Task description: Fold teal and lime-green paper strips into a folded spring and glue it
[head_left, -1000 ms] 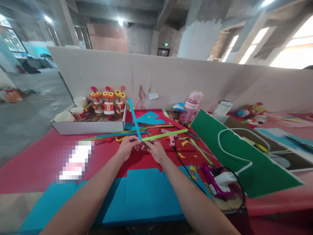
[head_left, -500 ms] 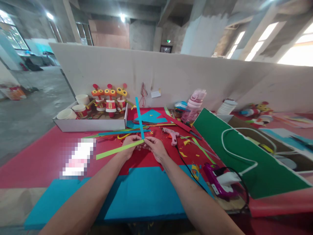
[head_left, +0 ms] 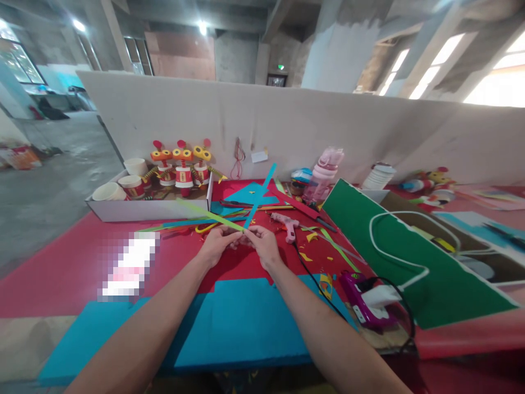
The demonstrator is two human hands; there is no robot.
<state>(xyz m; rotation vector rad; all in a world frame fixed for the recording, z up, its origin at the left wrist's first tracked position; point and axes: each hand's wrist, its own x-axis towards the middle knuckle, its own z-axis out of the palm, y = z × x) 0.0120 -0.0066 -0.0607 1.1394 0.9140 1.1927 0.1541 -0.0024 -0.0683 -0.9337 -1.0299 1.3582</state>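
A green paper strip [head_left: 209, 214] and a blue paper strip [head_left: 262, 189] meet at the fingertips of both hands, above the red table covering. My left hand [head_left: 217, 242] pinches the joined ends from the left, with the green strip pointing up and left. From the right, my right hand [head_left: 262, 245] pinches the same join, the blue strip rising up and right. The fingertips of the two hands nearly touch. A pink glue gun [head_left: 287, 225] lies just right of my right hand. Blue sheets [head_left: 241, 323] lie under the forearms.
A white box [head_left: 156, 211] with cups and three paper-cup figures stands at the back left. Further right are a pink bottle [head_left: 324, 175], a green board [head_left: 394, 268] and a purple power strip [head_left: 365, 306]. A black cord runs from the glue gun. Yellow scraps lie around.
The green strip has swung from pointing down-left to up-left. The blue strip has tilted from nearly upright to the right. Both hands stay pinched together at the join.
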